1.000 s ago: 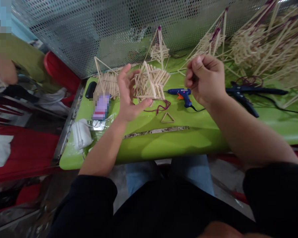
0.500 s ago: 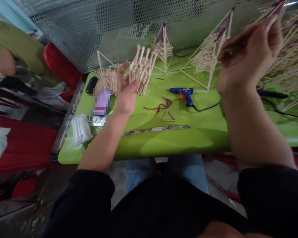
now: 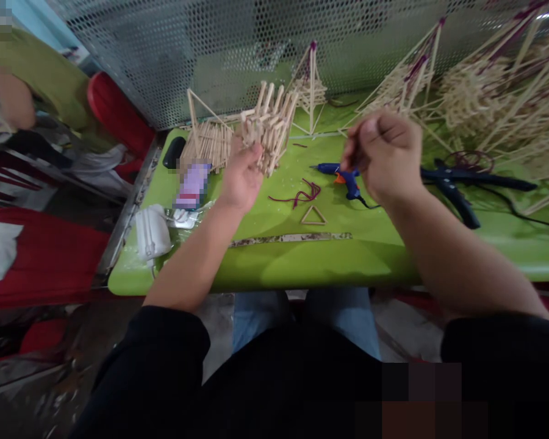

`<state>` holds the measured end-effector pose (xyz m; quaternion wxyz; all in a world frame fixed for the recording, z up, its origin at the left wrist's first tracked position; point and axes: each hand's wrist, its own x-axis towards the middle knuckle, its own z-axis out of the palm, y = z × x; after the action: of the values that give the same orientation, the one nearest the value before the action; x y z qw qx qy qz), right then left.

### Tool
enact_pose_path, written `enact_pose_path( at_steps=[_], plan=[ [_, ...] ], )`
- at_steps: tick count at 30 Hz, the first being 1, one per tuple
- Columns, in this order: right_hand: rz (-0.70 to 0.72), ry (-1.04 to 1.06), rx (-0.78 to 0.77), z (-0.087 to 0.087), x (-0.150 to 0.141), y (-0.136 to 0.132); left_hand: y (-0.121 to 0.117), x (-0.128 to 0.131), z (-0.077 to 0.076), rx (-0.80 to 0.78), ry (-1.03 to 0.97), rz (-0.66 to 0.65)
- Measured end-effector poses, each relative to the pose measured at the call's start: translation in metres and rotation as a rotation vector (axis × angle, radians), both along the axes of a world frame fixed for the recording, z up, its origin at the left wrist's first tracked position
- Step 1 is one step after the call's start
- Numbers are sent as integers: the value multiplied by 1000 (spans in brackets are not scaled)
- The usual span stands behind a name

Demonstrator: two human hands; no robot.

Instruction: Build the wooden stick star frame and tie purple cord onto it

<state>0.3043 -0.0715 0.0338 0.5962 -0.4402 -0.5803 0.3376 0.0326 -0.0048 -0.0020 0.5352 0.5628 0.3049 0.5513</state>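
My left hand (image 3: 243, 174) grips a small lattice of stacked wooden sticks (image 3: 268, 131), raised above the green table, with the thumb on its near side. My right hand (image 3: 387, 149) hovers to the right with fingers curled together; what they hold, if anything, is hidden. Behind its fingertips lies a blue hot glue gun (image 3: 350, 183), partly covered by the hand. Between my hands, a dark red cord (image 3: 307, 194) and a small triangle of sticks (image 3: 313, 222) rest on the table. Loose sticks (image 3: 208, 143) lie beyond my left hand.
Stick structures with purple tips (image 3: 312, 91) stand along the back and pile up at right (image 3: 485, 91). Dark-handled pliers (image 3: 457, 180) lie right of my right hand. A phone (image 3: 193, 186), a white pouch-like object (image 3: 152, 231) and a flat strip (image 3: 293, 238) occupy the green table (image 3: 274, 271).
My right hand has come down and left from the stick structures to beside the glue gun, its fingers now curled. My left hand keeps the stick lattice at nearly the same place.
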Motion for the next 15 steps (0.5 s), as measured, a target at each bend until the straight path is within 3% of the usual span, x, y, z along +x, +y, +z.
enact_pose_path(
  at_steps=[5, 8, 11, 15],
  plan=[
    [254, -59, -116, -17, -33, -22, -15, 8, 1, -22, 47, -99],
    [174, -251, -84, -22, -42, -34, -28, 20, 1, -36, 1, -116],
    [17, -532, 56, -26, -40, -40, -37, 31, -1, -74, -68, -151],
    [-43, -701, 120, -28, -35, -41, -40, 38, -8, -12, -41, -170]
  ],
)
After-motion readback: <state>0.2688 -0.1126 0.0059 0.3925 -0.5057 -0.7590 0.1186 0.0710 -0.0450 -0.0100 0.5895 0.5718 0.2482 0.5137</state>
